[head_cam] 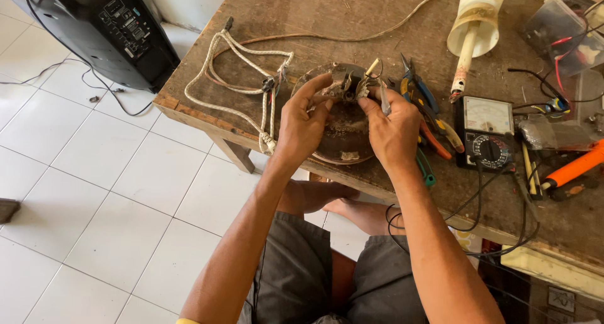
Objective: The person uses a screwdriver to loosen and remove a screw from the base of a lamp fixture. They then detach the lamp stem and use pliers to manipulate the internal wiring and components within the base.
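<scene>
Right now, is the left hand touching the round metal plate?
Touching: the head view shows the left hand with its fingertips on the top parts of the round metal plate.

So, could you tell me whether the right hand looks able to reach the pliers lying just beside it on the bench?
Probably yes. The pliers lie on the bench right beside the right hand, nothing covering them. But that hand already holds a small tool at the round metal part, so it is not free.
</scene>
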